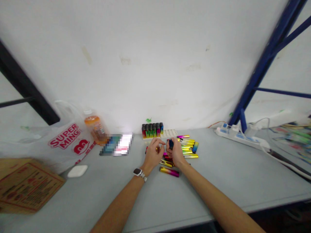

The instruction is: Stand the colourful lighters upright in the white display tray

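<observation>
My right hand (175, 152) is closed round a small blue lighter (171, 143), held just above a pile of shiny coloured lighters (187, 149) on the grey table. My left hand (153, 152), with a watch on its wrist, hovers close beside it with curled fingers; something red shows at its edge, but what it holds is hidden. Behind the hands stands a white tray (170, 133) with a row of upright lighters (152, 129) filling its left part. One pink-and-yellow lighter (169, 171) lies apart, nearer to me.
A white plastic bag with red print (64, 142) and an orange bottle (95, 129) stand at the left. A cardboard box (24, 184) and a small white case (77, 171) lie nearer. A power strip (239, 134) with cables lies at the right, by a blue rack post (257, 74).
</observation>
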`<act>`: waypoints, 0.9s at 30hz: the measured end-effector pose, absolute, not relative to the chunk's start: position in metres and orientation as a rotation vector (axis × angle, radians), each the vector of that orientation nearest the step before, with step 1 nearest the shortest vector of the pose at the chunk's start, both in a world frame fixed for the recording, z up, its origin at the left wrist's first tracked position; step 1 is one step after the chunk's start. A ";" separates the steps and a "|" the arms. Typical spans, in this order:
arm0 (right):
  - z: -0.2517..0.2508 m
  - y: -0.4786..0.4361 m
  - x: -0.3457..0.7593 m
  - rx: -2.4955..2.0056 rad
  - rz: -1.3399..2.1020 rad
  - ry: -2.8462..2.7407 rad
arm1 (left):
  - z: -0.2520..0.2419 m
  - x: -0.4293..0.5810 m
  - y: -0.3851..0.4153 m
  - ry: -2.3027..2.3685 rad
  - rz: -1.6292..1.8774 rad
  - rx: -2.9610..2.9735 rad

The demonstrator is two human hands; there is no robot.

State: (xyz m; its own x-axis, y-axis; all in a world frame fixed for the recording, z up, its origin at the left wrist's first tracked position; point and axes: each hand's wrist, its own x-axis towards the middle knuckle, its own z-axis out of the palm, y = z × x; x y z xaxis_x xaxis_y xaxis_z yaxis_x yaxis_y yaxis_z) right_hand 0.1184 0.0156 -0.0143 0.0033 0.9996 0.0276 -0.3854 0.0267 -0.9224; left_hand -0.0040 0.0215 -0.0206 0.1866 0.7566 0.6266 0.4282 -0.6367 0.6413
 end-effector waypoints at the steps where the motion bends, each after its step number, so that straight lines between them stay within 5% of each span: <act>1: -0.014 0.015 0.118 -0.875 1.379 -0.915 | -0.021 -0.004 0.021 1.123 1.428 2.147; 7: -0.008 0.016 0.121 -0.727 1.486 -0.910 | -0.020 -0.004 0.021 1.136 1.440 2.128; 27: -0.013 0.064 0.147 -0.866 0.936 -1.514 | -0.024 -0.006 0.022 1.094 1.403 2.157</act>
State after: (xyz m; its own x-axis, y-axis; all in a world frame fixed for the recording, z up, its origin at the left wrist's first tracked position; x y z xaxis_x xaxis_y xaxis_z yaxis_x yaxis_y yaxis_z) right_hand 0.1470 0.0643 -0.0127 -0.1302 0.9014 0.4129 0.0338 0.4202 -0.9068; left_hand -0.0058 0.0220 -0.0235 0.2140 0.7558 0.6188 0.4160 -0.6437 0.6424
